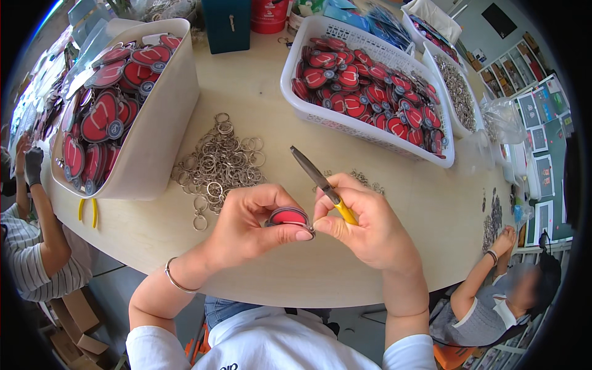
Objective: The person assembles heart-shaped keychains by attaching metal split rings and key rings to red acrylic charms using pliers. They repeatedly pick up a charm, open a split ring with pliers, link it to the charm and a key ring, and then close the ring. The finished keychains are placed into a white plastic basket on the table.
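My left hand (256,216) grips a red oval keychain charm (288,216) with a dark rim between thumb and fingers. Close beside it, the thumb and forefinger of my right hand (373,228) pinch at the charm's right edge; whatever small part is there is too small to make out. Tucked in that same right hand are yellow-handled pliers (313,174), their dark jaws pointing up and left. A heap of metal key rings (225,161) lies just beyond my left hand. Behind my right hand is a scatter of tiny metal rings (365,180).
A tall white bin (163,117) of red charms stands left, a white basket (370,137) of them at back right. A dark green box (226,28) stands behind. Yellow handles (94,213) show beside the bin. Other people sit at the left and right table edges.
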`<state>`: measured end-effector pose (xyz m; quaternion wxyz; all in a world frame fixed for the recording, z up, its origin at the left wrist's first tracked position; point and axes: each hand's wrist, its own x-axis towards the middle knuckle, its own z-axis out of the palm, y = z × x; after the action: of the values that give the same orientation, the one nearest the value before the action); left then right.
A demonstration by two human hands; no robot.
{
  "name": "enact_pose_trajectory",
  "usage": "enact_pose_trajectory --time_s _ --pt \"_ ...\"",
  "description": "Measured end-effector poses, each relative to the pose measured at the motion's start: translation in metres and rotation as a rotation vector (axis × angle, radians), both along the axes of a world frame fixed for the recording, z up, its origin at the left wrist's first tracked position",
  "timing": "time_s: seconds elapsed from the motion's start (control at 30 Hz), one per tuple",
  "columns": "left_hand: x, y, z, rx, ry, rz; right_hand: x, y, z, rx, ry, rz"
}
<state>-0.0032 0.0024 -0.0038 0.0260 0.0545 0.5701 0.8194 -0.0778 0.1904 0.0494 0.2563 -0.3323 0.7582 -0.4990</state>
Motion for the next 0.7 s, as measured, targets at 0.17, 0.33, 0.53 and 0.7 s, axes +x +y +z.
enact_pose_trajectory --time_s 0.17,0.33,0.53,0.7 --pt "-0.001 -0.002 -0.001 0.039 -0.028 -0.046 -0.001 0.001 -0.002 -0.017 -0.053 0.019" --pt "0.001 0.0 0.0 -0.019 0.015 0.015 0.0 0.0 -0.002 0.002 -0.019 0.003" --pt "0.004 0.001 -0.002 -0.459 0.393 0.217 0.01 -0.002 0.002 0.008 0.067 -0.054" --pt "0.004 0.006 -0.003 -0.563 0.634 0.354 0.013 -0.006 0.003 -0.008 0.081 -0.05"
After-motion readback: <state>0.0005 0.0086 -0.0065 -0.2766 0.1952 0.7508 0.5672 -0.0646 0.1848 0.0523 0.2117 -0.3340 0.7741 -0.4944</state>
